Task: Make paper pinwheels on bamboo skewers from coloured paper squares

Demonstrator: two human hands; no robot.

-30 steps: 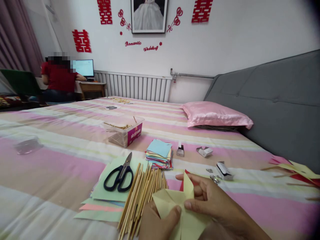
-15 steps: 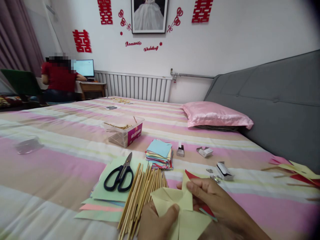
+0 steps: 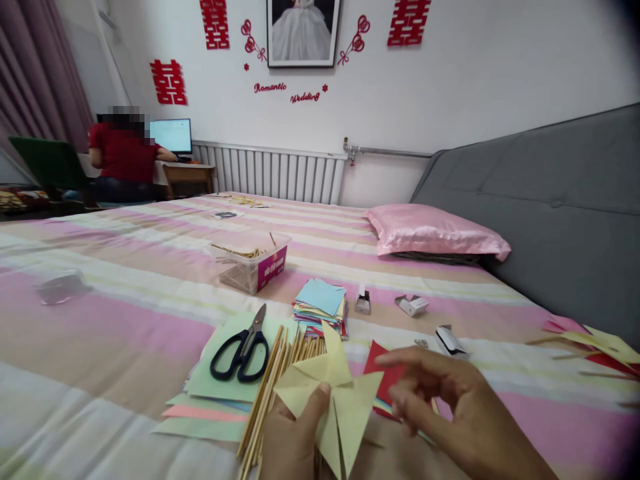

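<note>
My left hand [image 3: 296,433] is closed on a pale yellow paper pinwheel [image 3: 345,417], its thumb pressing near the centre where the folds meet. The blades stand out on several sides. My right hand [image 3: 453,407] is off the paper, fingers apart and holding nothing. Partly behind it lie red and other coloured sheets [image 3: 386,379]. A bundle of thin wooden sticks [image 3: 265,400] lies beside and partly under my left hand. To the left, scissors [image 3: 244,357] with dark handles rest shut on light green paper [image 3: 223,387].
Beyond the sticks stand a stack of coloured paper squares [image 3: 320,298] and a clear plastic box [image 3: 240,275] with sticks. Small boxes [image 3: 413,305] lie to the right. Paper pieces on sticks [image 3: 605,343] are at the right edge, near a pink pillow [image 3: 440,230].
My right hand has let go of the yellow paper and drawn away to the right, its fingers opening. My left hand has shifted slightly left with the pinwheel, whose upper blade now stands free.
</note>
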